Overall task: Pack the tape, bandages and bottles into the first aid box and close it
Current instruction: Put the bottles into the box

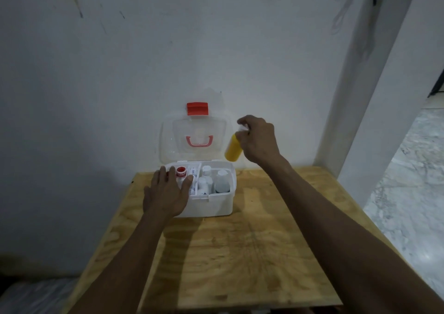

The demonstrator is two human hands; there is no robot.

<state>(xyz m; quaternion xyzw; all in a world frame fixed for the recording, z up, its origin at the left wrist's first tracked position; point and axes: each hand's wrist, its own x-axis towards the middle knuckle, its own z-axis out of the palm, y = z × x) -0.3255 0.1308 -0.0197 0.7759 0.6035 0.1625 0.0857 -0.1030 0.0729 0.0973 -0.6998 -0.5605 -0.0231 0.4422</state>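
Observation:
A white first aid box (216, 205) stands open at the far edge of the wooden table (240, 253), its clear lid (194, 138) with red latch and pink handle leaning on the wall. Inside I see a red-capped bottle (181, 171), white bottles (206, 172), a clear bottle (222, 181) and a white packet. My left hand (168, 193) rests flat on the box's left front corner, fingers spread. My right hand (259, 140) holds a yellow bottle (233, 150) by its white cap, above and just right of the box.
A white wall rises right behind the box. A white pillar (374, 97) stands at the table's back right, with marbled floor (413, 193) beyond the right edge. The near part of the tabletop is bare wood.

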